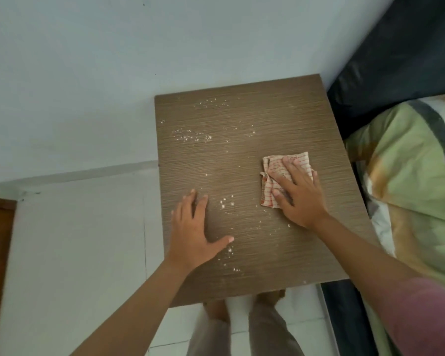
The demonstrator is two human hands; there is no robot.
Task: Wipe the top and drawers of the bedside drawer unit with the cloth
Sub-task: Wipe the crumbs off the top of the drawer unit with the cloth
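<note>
We see both arms reach down over the unit (242,155), a brown wood-grain top seen from above, standing against a pale wall (88,60).

The right hand (301,194) lies palm down on the right half of the unit top, wrist bent and fingers (289,165) spread flat. Its grip is splayed and pressing, not pinching: the palm and fingers pin the cloth (275,173) against the wood. The cloth is a single crumpled rag, pale with thin red checks, and it shows beyond the fingertips and past the thumb side of the hand.

The left hand (193,229) rests flat on the left half of the unit top, near its left edge, palm down, fingers together and pointing to the wall, thumb stretched out toward the cloth. Its grip is spread and holds nothing.

White crumbs (190,137) are scattered over the unit top, thickest at its far left and between the two hands.

We count two hands, one cloth, one unit. Right of the unit lies a bed (409,176) with a green patterned cover. We can read no writing anywhere.
</note>
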